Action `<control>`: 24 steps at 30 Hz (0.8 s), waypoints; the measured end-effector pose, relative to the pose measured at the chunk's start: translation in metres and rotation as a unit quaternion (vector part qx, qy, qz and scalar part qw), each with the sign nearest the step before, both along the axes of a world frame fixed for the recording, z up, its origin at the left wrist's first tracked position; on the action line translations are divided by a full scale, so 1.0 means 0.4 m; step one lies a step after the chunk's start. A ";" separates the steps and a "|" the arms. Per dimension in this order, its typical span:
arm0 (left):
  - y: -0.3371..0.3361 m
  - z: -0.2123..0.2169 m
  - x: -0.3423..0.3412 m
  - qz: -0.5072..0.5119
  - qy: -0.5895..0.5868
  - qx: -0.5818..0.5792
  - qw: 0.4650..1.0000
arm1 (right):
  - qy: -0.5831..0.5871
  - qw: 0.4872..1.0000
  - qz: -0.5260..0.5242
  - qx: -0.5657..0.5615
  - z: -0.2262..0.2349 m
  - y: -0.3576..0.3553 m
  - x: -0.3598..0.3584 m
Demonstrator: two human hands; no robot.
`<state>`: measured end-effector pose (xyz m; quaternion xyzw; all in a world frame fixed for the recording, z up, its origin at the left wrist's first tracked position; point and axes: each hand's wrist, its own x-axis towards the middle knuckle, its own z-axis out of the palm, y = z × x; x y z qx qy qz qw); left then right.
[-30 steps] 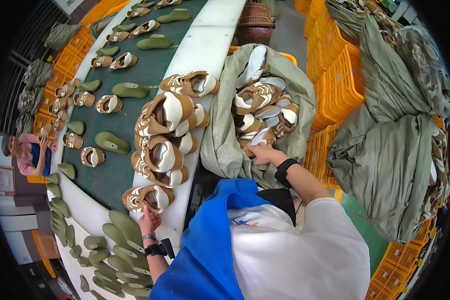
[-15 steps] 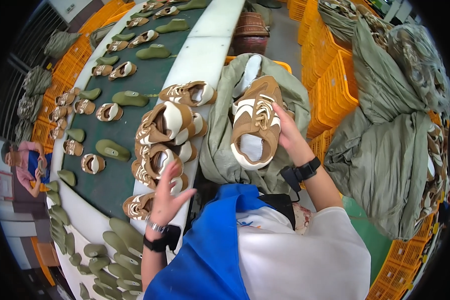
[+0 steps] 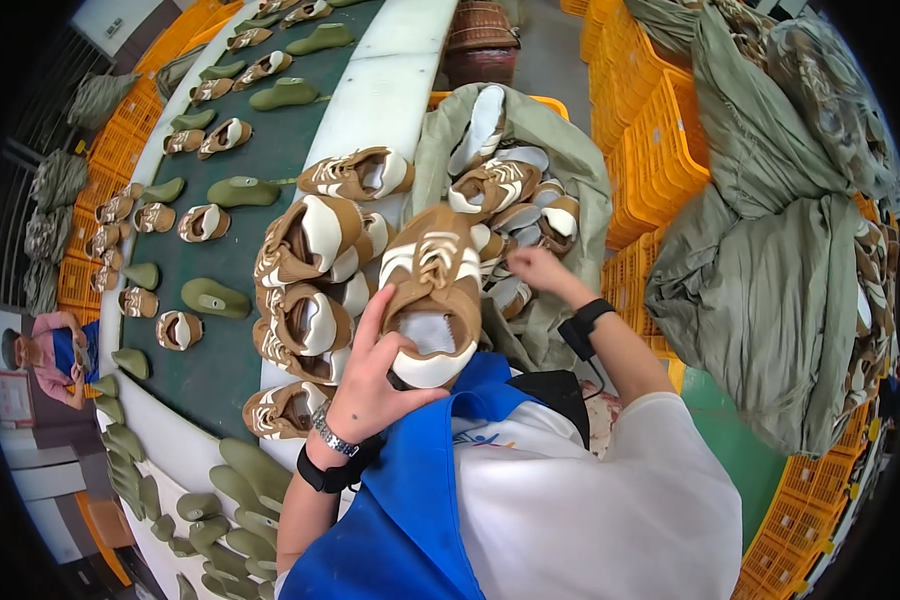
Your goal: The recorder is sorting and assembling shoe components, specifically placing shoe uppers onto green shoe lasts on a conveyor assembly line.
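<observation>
A brown and white sneaker point(image 3: 432, 290) with pale laces sits in front of me, its opening toward me and a light insole showing inside. My left hand point(image 3: 378, 372) grips it by the left side and heel, the thumb low near the heel. To the right, clear of that sneaker, my right hand point(image 3: 538, 272) is closed, its fingertips hidden beside shoes in a green fabric-lined crate. Among these are a brown sneaker point(image 3: 494, 187) and an upturned shoe with a pale sole point(image 3: 479, 130). Left of the held sneaker, a stack of sneakers point(image 3: 310, 240) rests on the white ledge.
A dark green conveyor belt point(image 3: 232, 250) carries sneakers and green shoe lasts point(image 3: 216, 298). More lasts point(image 3: 245, 470) lie at lower left. Orange crates point(image 3: 660, 150) and green cloth bundles point(image 3: 750, 310) stand at right. Another person point(image 3: 55, 350) works beyond the belt.
The sneaker moved left and toward me, passing from my right hand to my left. My left hand closed on it. My right hand let go and lowered to the crate's shoes.
</observation>
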<state>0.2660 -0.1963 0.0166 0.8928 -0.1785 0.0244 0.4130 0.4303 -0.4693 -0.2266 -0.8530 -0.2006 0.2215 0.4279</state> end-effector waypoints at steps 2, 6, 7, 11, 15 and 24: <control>0.018 -0.043 -0.006 -0.009 0.023 0.017 1.000 | -0.065 0.956 0.103 -0.265 -0.057 0.031 -0.100; 0.008 -0.086 -0.021 -0.024 0.088 0.038 0.995 | -0.280 0.916 0.122 -0.262 -0.163 0.085 -0.174; 0.009 -0.086 -0.024 -0.020 0.100 0.035 0.994 | -0.277 0.917 0.121 -0.262 -0.153 0.100 -0.162; 0.005 -0.085 -0.021 -0.010 0.082 0.044 0.996 | -0.094 0.958 0.110 -0.247 -0.051 0.066 -0.069; 0.004 -0.079 -0.023 -0.003 0.041 0.048 0.998 | -0.039 0.969 -0.228 0.083 -0.051 -0.157 0.059; -0.005 -0.081 -0.016 -0.035 0.025 0.055 0.998 | 0.249 0.739 -0.319 0.539 0.132 -0.211 0.092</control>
